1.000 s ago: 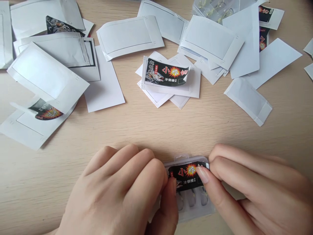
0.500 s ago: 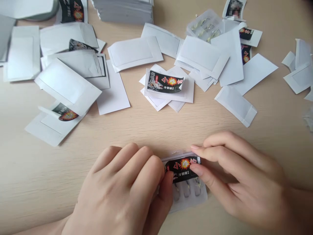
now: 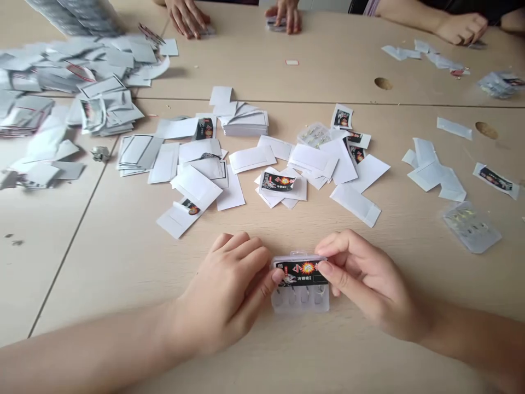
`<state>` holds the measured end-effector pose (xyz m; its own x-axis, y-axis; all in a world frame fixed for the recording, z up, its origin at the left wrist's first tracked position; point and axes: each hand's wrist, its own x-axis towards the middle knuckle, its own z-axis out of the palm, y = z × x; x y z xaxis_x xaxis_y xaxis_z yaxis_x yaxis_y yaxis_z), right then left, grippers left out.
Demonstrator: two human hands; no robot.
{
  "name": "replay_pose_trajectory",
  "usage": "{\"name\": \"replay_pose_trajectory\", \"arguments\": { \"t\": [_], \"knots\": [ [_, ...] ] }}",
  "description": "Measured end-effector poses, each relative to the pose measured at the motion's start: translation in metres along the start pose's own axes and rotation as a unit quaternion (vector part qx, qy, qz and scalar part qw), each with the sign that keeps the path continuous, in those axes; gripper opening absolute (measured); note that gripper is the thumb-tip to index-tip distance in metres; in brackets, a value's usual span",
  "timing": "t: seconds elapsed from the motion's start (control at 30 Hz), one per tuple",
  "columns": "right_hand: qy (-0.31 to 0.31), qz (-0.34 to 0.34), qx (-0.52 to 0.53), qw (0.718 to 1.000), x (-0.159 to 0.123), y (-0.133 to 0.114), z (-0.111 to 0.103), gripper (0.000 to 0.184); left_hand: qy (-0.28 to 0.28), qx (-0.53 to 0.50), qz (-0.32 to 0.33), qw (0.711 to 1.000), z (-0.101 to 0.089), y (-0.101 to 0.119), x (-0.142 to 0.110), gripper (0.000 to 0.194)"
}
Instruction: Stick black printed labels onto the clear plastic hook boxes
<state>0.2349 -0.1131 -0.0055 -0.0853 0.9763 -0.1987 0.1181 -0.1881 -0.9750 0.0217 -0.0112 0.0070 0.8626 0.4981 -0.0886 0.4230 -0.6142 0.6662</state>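
A small clear plastic box of fishing hooks (image 3: 301, 305) lies on the table between my hands. Across its upper part runs a black label (image 3: 301, 278) with a bright orange burst. My left hand (image 3: 232, 282) grips the box's left side, its thumb on the label's left end and its other fingers curled behind. On the other side, my right hand (image 3: 367, 282) pinches the upper right corner, thumb on the label and fingers at the top edge. Several hooks show through the box below the label.
Backing papers (image 3: 250, 158) and black labels (image 3: 276, 181) lie scattered beyond my hands. A paper stack (image 3: 246, 128) stands behind them. Hook boxes (image 3: 471, 227) sit at right and among the papers. Other people's hands (image 3: 186, 16) work across the table. Paper heaps (image 3: 102, 60) cover the far left.
The view has pulled back and shows more of the table and other people's hands. My left hand has shifted left, uncovering more of the box and label. Both hands still hold the box.
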Motion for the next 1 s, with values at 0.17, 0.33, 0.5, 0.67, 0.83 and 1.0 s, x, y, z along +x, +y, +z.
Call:
{"name": "replay_pose_trajectory", "arguments": {
  "t": [0.17,0.33,0.5,0.67,0.83,1.0],
  "knots": [
    [-0.029,0.078,0.189,0.978,0.005,0.0,0.004,0.022,-0.035,-0.131,-0.069,0.988,-0.011,0.003,0.002,0.038],
    [-0.015,0.051,0.202,0.978,0.008,0.003,0.008,0.023,-0.018,-0.113,-0.094,0.989,-0.006,0.007,0.004,0.047],
    [-0.024,0.021,0.193,0.981,0.009,0.006,0.008,0.024,-0.003,-0.1,-0.087,0.991,-0.001,0.01,0.007,0.046],
    [-0.085,0.056,0.136,0.986,0.009,0.0,0.012,0.034,0.024,-0.104,-0.092,0.99,0.001,0.011,0.006,0.044],
    [-0.084,0.077,0.115,0.987,0.008,-0.005,0.018,0.033,0.039,-0.064,-0.052,0.996,0.004,0.009,0.005,0.041],
    [-0.062,0.076,0.118,0.988,0.008,-0.007,0.017,0.033,0.033,-0.065,-0.025,0.997,0.004,0.005,0.002,0.038]
  ]
}}
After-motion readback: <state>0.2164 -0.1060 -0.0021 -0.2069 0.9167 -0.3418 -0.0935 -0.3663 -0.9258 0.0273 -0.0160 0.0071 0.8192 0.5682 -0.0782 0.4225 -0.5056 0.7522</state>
